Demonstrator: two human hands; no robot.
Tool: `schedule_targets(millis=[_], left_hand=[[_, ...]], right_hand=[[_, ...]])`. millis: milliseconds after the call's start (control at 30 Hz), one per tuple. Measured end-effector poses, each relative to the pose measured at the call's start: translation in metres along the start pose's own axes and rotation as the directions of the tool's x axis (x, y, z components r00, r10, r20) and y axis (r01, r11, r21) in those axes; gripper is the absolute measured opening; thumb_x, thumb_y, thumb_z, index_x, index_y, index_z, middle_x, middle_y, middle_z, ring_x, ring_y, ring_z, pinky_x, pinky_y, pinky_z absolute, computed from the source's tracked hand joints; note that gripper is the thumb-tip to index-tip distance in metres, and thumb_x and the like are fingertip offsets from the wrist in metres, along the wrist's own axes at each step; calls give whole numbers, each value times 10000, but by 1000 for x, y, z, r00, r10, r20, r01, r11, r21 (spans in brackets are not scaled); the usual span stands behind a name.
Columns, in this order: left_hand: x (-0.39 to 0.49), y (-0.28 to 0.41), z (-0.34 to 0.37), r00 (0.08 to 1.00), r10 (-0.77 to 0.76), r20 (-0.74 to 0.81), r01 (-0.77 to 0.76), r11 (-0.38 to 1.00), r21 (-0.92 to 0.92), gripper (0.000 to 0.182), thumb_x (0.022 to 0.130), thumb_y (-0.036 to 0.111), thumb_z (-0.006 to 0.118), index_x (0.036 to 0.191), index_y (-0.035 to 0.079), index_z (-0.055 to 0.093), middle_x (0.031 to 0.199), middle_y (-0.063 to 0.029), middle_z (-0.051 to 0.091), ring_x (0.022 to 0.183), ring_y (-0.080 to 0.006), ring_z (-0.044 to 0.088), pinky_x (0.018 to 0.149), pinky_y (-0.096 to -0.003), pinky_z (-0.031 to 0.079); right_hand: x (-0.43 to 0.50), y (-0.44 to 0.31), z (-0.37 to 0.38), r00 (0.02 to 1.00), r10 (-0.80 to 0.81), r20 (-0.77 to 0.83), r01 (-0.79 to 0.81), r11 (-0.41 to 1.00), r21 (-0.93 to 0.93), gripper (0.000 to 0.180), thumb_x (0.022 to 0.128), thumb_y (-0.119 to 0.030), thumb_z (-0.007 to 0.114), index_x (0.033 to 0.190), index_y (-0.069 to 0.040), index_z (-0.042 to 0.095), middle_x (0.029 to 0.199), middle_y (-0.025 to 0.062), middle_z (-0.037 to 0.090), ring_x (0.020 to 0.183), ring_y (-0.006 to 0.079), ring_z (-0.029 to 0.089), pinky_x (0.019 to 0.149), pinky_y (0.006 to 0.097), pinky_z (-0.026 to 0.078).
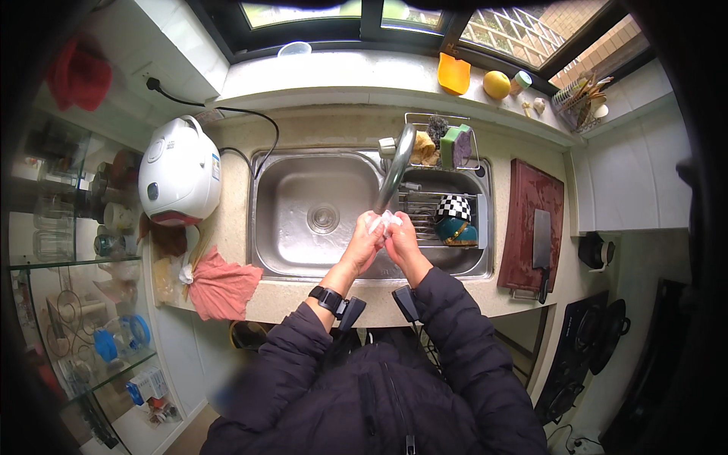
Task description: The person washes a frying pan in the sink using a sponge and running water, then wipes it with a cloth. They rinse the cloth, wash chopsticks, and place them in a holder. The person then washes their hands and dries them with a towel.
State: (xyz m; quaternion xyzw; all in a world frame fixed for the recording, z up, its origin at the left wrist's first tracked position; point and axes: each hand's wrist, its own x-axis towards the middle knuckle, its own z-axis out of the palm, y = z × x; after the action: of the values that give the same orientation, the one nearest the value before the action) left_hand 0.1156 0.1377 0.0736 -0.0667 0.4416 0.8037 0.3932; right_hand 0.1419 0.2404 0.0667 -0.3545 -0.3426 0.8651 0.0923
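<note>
Both my hands are close together under the mouth of the metal faucet, over the divider of the double stainless steel sink. My left hand and my right hand grip a small crumpled, pale pinkish-white thing between them, perhaps a wet cloth; its kind cannot be told for sure. Just right of my right hand, a checkered bowl and a dark teal bowl lie on a wire rack over the smaller basin.
A wire caddy with a green and purple sponge stands behind the faucet. At the right, a cleaver lies on a reddish cutting board. A white rice cooker and a pink cloth are on the left counter.
</note>
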Motion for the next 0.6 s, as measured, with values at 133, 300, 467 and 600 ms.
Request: schedule_targets(millis=[133, 300, 467, 600], left_hand=[[4, -10, 2, 966, 144, -215, -137, 990, 46, 364, 906, 112, 531, 1237, 88, 382, 1103, -70, 521, 906, -140, 549, 627, -227, 464], [12, -8, -1, 904, 184, -385, -106, 971, 213, 175, 920, 128, 501, 1063, 28, 508, 870, -54, 585, 700, -120, 568, 533, -231, 446], [-2, -15, 19, 791, 604, -100, -312, 539, 783, 253, 922, 261, 510, 899, 17, 574, 747, -105, 605, 633, -222, 567, 570, -358, 449], [3, 2, 23, 855, 518, -13, -176, 315, 933, 311, 911, 318, 488, 837, 35, 595, 752, -219, 598, 708, -364, 593, 607, -430, 458]], right_hand=[[7, 1, -5, 999, -37, 29, 37, 999, -5, 331, 725, 110, 432, 1001, -73, 431, 954, 102, 505, 889, 235, 540, 778, 339, 470], [14, 10, -17, 982, 155, 104, -175, 960, 218, 153, 840, -113, 524, 990, -86, 509, 877, 92, 576, 795, 250, 587, 671, 392, 500], [30, 16, -14, 988, 127, -81, -130, 991, -26, 459, 953, -466, 369, 906, -51, 560, 834, 68, 597, 741, 206, 591, 611, 317, 492], [27, 25, -1, 975, 108, -195, -119, 992, -46, 461, 950, -477, 380, 748, -87, 517, 693, 23, 537, 596, 150, 496, 560, 321, 435]])
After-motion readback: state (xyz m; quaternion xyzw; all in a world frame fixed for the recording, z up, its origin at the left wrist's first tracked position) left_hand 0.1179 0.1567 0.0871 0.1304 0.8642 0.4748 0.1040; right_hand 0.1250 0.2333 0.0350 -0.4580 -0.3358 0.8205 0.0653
